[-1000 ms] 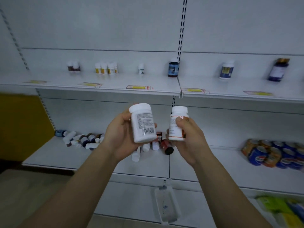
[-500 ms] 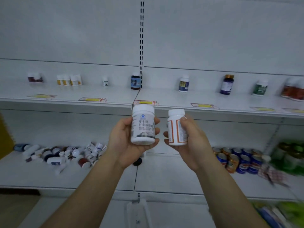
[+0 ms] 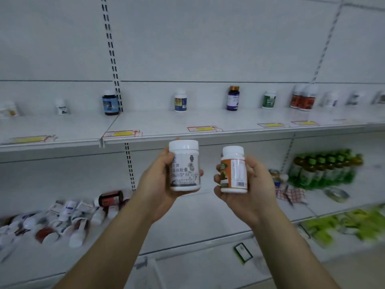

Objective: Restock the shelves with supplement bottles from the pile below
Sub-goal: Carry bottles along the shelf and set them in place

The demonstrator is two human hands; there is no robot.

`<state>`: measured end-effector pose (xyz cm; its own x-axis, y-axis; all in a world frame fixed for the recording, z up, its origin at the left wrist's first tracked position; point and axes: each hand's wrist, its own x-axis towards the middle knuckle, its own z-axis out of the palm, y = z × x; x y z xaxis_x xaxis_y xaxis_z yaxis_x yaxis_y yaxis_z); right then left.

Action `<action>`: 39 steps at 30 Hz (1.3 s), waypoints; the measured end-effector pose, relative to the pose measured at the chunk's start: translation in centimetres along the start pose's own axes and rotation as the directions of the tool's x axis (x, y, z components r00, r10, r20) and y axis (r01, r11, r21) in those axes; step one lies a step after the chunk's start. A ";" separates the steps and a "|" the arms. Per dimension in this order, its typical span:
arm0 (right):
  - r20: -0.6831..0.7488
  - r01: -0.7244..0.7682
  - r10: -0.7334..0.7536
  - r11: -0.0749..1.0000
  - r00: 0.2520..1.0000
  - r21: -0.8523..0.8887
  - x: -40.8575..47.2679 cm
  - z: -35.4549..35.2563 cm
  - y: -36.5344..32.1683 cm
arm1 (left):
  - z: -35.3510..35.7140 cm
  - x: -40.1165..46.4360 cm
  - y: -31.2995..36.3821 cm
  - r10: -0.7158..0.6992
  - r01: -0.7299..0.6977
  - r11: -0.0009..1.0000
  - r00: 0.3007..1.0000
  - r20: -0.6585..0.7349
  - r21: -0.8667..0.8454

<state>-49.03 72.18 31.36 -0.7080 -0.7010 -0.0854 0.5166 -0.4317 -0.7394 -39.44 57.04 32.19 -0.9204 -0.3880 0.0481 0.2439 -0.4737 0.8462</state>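
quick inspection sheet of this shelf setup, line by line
surface: upper shelf holds single upright bottles spaced apart, yellow price tags along its front edge
job's things: grey-label white bottle in the left hand; orange-label white bottle in the right hand; pile of bottles lying on the lower shelf at left
clutter: roll of tape and a checked cloth on the lower shelf at right
grippers: each hand's grip is curled round its bottle, both upright
cables: nothing seen
surroundings: green-capped drink bottles at right, green packs below them, white back panel
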 end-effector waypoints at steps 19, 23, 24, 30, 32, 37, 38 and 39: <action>-0.406 0.440 -0.457 0.887 0.791 -0.142 -10.0 -17.9 -16.3 | 23.0 8.4 -14.6 -0.199 0.172 0.980 0.821 0.535 0.100; -0.409 0.398 -0.457 0.889 0.789 -0.227 -10.4 -22.2 -22.2 | 29.5 10.9 -18.4 -0.113 0.119 0.992 0.801 0.588 0.028; -0.416 0.391 -0.471 0.881 0.778 -0.266 -10.5 -22.7 -23.5 | 30.8 11.6 -18.8 -0.112 0.134 0.991 0.797 0.594 0.007; -0.359 0.454 -0.558 0.825 0.749 -0.335 -8.0 -23.4 -28.8 | 34.1 16.2 -18.5 -0.045 0.112 0.990 0.826 0.561 -0.085; -0.340 0.450 -0.536 0.840 0.772 -0.303 -5.2 -23.2 -29.2 | 33.6 18.4 -17.8 -0.049 0.107 0.991 0.841 0.538 -0.078; -0.271 0.443 -0.497 0.864 0.824 -0.237 2.3 -22.6 -29.9 | 32.0 23.9 -15.3 -0.016 0.020 1.000 0.867 0.498 -0.003; -0.261 0.442 -0.492 0.867 0.831 -0.229 3.7 -22.6 -30.2 | 31.8 24.8 -14.9 -0.009 0.007 1.000 0.874 0.486 0.005; -0.246 0.438 -0.484 0.871 0.840 -0.222 4.9 -22.5 -30.7 | 31.7 25.6 -14.5 -0.007 0.007 1.000 0.881 0.473 0.002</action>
<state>-79.21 94.77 38.58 -0.9632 -0.2397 0.1218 0.0337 -0.5571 -0.8298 -76.20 79.06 37.99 -0.9570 0.0355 0.2878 0.2372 -0.4750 0.8474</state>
